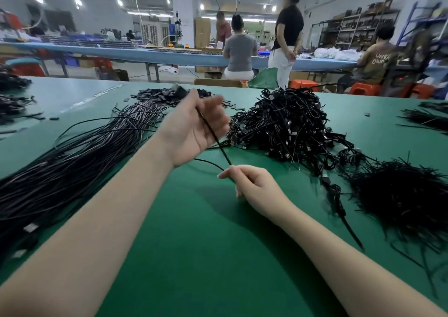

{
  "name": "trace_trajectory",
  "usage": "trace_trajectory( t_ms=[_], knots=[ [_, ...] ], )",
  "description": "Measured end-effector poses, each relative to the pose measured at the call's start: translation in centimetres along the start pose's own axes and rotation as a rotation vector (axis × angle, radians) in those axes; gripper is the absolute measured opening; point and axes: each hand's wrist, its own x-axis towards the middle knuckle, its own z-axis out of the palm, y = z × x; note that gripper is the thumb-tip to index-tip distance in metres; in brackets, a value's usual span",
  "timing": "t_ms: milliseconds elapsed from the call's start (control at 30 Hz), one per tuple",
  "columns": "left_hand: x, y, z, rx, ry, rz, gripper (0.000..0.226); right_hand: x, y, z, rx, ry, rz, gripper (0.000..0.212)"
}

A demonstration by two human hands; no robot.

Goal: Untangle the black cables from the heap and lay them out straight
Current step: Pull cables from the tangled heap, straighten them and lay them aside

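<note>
Straightened cables [72, 161] lie fanned on the left of the green surface [194, 256]. Left hand [194, 127], palm up with blurred fingers curled round one black cable [214, 138], and right hand [249, 183] pinching it lower down. Tangled heap [286, 125] sits just right, loose ties [400, 195] further right.

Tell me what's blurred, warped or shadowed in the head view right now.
Head view: left hand fingertips motion-blurred, right hand sharp, pinching the cable; wide-angle bends the far bench; soft shadow on the green mat under the right forearm; tangled heap reasonably sharp.
</note>
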Motion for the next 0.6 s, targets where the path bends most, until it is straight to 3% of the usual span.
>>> trace_trajectory(
  t_ms=[67, 100, 167, 233, 300, 333, 467, 533, 600],
  knots=[
    [-0.8, 1.7, 0.1, -0.156, -0.155, -0.03, 0.057, 0.2, 0.1, -0.7, 0.009, 0.033, 0.03, 0.034],
    [-1.2, 2.3, -0.1, -0.113, -0.255, -0.072, 0.054, 0.2, 0.2, -1.1, -0.002, 0.07, 0.045, 0.039],
    [-2.0, 2.8, -0.6, 0.231, -0.409, -0.217, 0.05, 0.3, 0.1, -2.0, 0.03, 0.16, 0.056, 0.052],
    [-2.1, 1.6, -0.6, 0.74, -0.437, -0.476, 0.054, 0.4, -0.5, -2.8, 0.12, 0.228, 0.036, 0.052],
    [-1.5, -0.5, -0.3, 1.025, -0.341, -0.648, 0.062, 0.7, -1.4, -3.0, 0.174, 0.252, 0.016, 0.046],
    [-1.1, -1.6, -0.1, 1.032, -0.255, -0.613, 0.06, 0.8, -1.9, -2.8, 0.187, 0.242, -0.006, 0.043],
    [0.5, -2.2, 0.4, 0.468, 0.08, -0.14, 0.049, 0.6, -3.1, -1.1, 0.222, -0.001, -0.062, 0.029],
    [0.6, -0.5, 0.6, 0.182, 0.068, -0.001, 0.052, 0.4, -2.8, -0.8, 0.203, -0.198, -0.028, 0.027],
    [-0.5, 1.5, 0.6, -0.029, -0.088, 0.05, 0.051, 0.1, -2.2, -1.1, 0.145, -0.286, 0.028, 0.024]
  ],
)
